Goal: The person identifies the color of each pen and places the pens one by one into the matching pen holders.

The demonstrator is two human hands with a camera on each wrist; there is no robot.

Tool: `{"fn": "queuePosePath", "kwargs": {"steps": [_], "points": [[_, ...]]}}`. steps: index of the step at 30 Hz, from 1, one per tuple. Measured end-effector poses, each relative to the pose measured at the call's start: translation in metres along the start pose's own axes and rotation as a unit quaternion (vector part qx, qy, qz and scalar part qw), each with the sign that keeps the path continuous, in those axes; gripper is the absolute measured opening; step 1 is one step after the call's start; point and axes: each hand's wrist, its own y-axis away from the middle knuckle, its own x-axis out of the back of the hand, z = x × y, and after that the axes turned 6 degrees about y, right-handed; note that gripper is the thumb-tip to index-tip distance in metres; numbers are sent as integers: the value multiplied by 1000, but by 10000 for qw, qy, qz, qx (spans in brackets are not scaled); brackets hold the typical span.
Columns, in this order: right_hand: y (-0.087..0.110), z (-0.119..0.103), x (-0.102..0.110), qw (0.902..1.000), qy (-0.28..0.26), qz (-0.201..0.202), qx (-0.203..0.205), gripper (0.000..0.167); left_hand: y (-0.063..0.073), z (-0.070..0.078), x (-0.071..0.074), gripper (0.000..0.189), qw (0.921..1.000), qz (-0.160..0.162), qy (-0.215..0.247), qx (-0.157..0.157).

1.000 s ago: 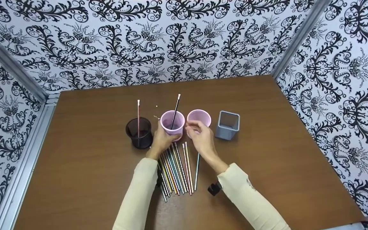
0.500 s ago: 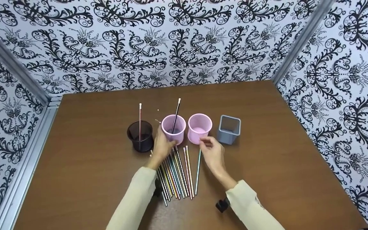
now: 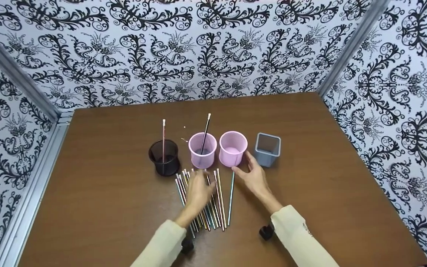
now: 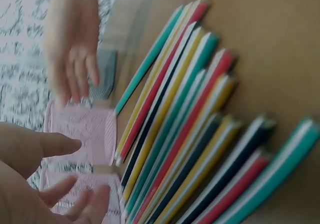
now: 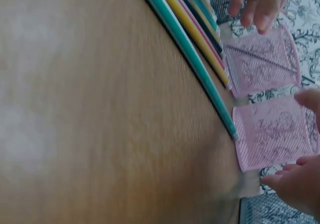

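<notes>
My left hand [image 3: 198, 189] hovers over a row of striped pencils [image 3: 217, 207], its fingers loosely extended and holding nothing. In the left wrist view its thumb and fingers stand apart in front of the pink mesh cups. My right hand [image 3: 256, 180] is beside the right pink mesh cup [image 3: 233, 148], thumb and fingers spread toward its front and right side; whether they touch it I cannot tell. The left pink mesh cup [image 3: 202, 160] has one dark pencil [image 3: 206, 129] leaning in it. A red pencil [image 3: 164, 137] stands in the black mesh cup [image 3: 167, 168].
A grey square mesh holder [image 3: 266, 159] stands to the right of the pink cups. One teal pencil [image 3: 231, 200] lies a little apart from the row. The brown table [image 3: 106, 155] is bounded by patterned walls [image 3: 154, 52]; small light specks lie behind the left pink cup.
My left hand has let go of the left pink cup and drawn back over the pencils. My right hand moved down and right from the cups, its fingers now spread by the right one.
</notes>
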Motion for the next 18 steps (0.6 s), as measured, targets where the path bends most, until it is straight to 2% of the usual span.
{"fn": "queuePosePath", "kwargs": {"steps": [4, 8, 12, 18], "points": [[-9, 1, 0, 9993, -173, -310, 145, 91, 18, 2, -11, 12, 9970, -391, -440, -501], [-20, 3, 0, 9969, -344, -594, 385, 100, 32, 6, -22, 16, 9920, -560, -750, -841], [-29, 5, -2, 9953, -386, -710, 534, 103, 38, 9, -33, 26, 9900, -563, -958, -865], [-41, 8, -7, 9925, -750, -799, 547, 100, 39, 11, -44, 35, 9890, -444, -1147, -821]]}}
